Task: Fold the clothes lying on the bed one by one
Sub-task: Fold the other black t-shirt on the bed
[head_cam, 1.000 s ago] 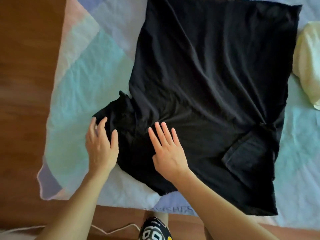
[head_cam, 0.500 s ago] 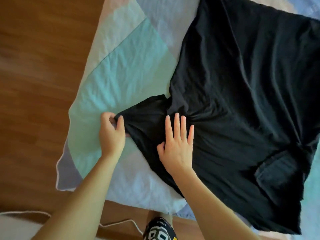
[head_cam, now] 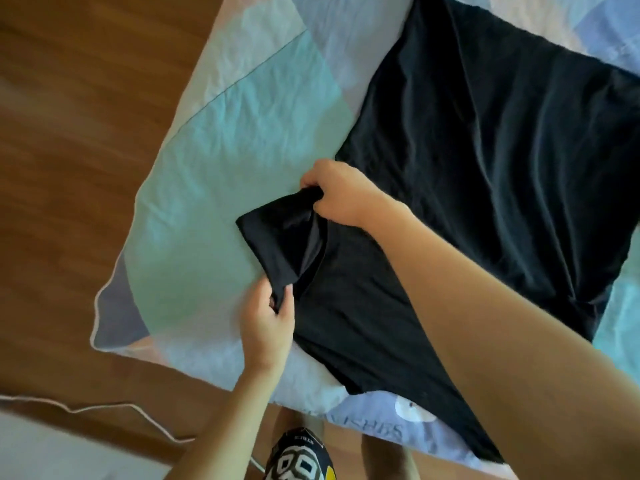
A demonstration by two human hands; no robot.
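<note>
A black T-shirt [head_cam: 485,161] lies spread over the bed, its body reaching to the upper right. Its left sleeve [head_cam: 277,237] sticks out over the pale green patch of the bedcover. My left hand [head_cam: 268,323] pinches the sleeve's near corner between thumb and fingers. My right hand [head_cam: 337,192] is closed on the sleeve's far corner, where it meets the shirt body, and my right forearm crosses over the lower part of the shirt.
The patchwork bedcover [head_cam: 214,161] in pastel green, blue and pink ends at a corner on the left. Brown wooden floor [head_cam: 69,133] lies beyond it. A white cable [head_cam: 104,408] runs along the floor at the lower left. My patterned shorts [head_cam: 298,455] show at the bottom.
My right hand has left the flat shirt and taken hold of the sleeve's far corner. My left hand has shifted to the sleeve's near corner. The view has swung left.
</note>
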